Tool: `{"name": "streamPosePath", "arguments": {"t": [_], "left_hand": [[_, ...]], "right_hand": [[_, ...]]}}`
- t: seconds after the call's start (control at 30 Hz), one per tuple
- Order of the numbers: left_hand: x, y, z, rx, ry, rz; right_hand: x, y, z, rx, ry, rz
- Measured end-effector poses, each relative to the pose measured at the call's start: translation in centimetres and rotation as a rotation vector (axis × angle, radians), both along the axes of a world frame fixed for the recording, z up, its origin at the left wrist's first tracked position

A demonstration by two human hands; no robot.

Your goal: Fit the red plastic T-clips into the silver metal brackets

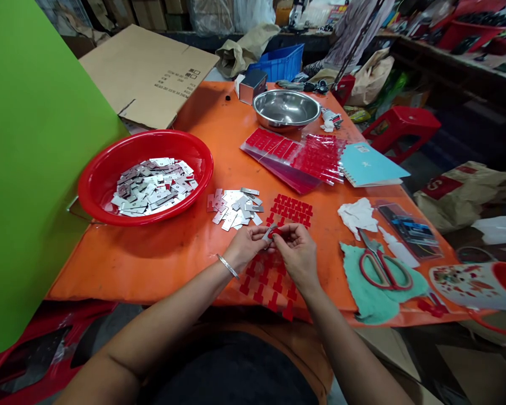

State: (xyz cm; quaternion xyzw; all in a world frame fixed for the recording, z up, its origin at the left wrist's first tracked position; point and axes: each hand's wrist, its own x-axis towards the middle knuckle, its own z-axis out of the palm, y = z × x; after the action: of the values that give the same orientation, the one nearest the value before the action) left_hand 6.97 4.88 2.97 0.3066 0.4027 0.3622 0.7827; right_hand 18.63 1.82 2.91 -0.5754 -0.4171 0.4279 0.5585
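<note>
My left hand (pixel 247 244) pinches a small silver metal plate (pixel 270 232) above the near middle of the table. Against it, my right hand (pixel 297 247) holds a small red sticker (pixel 275 233) between thumb and fingers; the fingers partly cover both pieces. Under and around my hands lies a clear sheet of red T-shaped stickers (pixel 293 208), partly hidden by them. Just beyond my left hand is a loose pile of metal plates (pixel 236 209), some with red on them. A red basin (pixel 189 143) at the left contains many more such plates.
A steel bowl (pixel 287 109), packs of red stickers (pixel 274 147) and a blue notebook (pixel 373 164) lie farther back. Scissors (pixel 382 264) rest on a green cloth (pixel 358 287) at the right, by a mug (pixel 464 284). A green panel (pixel 34 169) stands at the left.
</note>
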Motion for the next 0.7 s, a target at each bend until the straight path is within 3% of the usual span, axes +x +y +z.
{"name": "streamPosePath", "arguments": {"t": [0.7], "left_hand": [[0.04, -0.19, 0.17, 0.040, 0.002, 0.012]], "right_hand": [[-0.21, -0.24, -0.30, 0.044, -0.130, -0.017]]}}
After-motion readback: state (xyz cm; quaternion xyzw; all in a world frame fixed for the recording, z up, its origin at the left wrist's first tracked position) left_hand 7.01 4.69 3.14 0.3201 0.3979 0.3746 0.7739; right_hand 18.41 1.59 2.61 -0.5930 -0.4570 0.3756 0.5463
